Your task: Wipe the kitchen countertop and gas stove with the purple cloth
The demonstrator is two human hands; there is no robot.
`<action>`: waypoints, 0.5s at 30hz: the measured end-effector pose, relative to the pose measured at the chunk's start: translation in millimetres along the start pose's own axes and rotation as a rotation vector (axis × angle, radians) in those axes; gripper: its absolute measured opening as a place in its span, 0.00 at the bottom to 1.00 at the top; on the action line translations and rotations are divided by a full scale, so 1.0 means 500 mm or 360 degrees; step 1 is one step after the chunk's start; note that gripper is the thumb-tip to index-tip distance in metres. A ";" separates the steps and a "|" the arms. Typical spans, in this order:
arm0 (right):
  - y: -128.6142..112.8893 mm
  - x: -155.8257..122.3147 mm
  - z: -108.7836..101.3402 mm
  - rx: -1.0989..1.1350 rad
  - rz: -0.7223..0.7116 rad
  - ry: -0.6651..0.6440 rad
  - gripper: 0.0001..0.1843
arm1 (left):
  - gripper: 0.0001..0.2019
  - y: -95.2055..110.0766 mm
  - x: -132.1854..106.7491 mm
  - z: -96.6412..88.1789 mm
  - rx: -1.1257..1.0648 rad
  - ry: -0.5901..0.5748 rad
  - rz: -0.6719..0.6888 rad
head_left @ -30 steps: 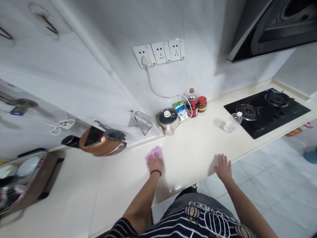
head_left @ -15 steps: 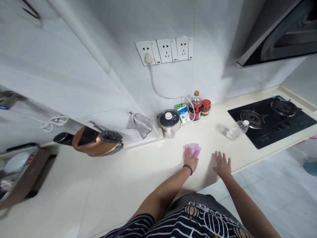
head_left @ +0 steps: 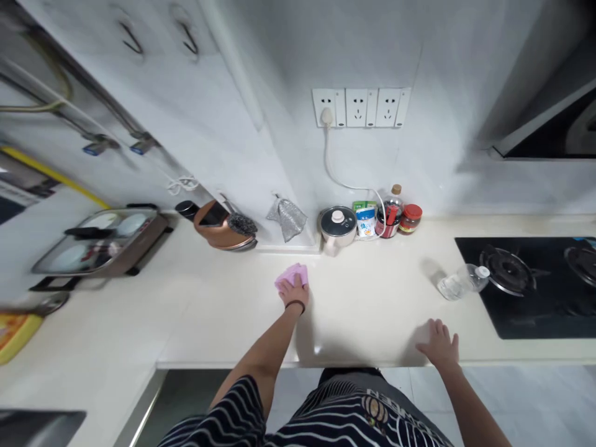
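On the counter [head_left: 372, 310], left hand [head_left: 294, 292] grips pink cloth [head_left: 288, 274]; right hand [head_left: 440, 347] lies flat, open.

The pale desk [head_left: 372, 307] runs along the wall, with a pink cloth [head_left: 289, 274] lying midway. At its far edge stand a copper pan [head_left: 215, 228], a lidded pot [head_left: 338, 225] and jars [head_left: 410, 218]. A tray grill [head_left: 105, 243] sits to the left, and to the right a clear bottle [head_left: 460, 284] lies on its side beside the black hob [head_left: 535, 298].

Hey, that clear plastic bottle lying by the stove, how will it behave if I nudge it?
The bottle lies on its side on the counter, so it would probably roll. It looks mostly empty, so likely light. Its thin-looking clear plastic may dent if squeezed.
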State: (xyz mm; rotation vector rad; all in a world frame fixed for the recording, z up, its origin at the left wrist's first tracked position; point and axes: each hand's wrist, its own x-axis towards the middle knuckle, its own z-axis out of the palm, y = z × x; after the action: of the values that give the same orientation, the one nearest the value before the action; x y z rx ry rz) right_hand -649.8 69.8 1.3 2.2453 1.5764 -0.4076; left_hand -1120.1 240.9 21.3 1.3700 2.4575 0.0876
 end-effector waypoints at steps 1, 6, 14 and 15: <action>0.012 0.004 0.001 -0.0015 -0.0033 -0.0011 0.50 | 0.34 0.018 -0.007 -0.003 -0.0034 -0.0009 -0.0076; 0.032 0.009 -0.019 -0.0120 -0.0165 -0.0070 0.49 | 0.36 0.220 -0.102 0.045 -0.0128 -0.0162 0.0047; 0.049 0.025 -0.043 -0.0091 -0.0292 -0.0110 0.43 | 0.39 0.381 -0.366 0.239 -0.0183 -0.0556 0.1175; 0.053 0.029 -0.040 -0.0085 -0.0308 -0.0101 0.43 | 0.38 0.365 -0.388 0.258 -0.0198 -0.0560 0.1269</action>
State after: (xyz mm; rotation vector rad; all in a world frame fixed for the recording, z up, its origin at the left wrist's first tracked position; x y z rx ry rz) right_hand -619.4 82.7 16.4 2.0275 1.7563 -0.4782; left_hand -836.7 162.9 -13.8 2.0126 1.4905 0.1602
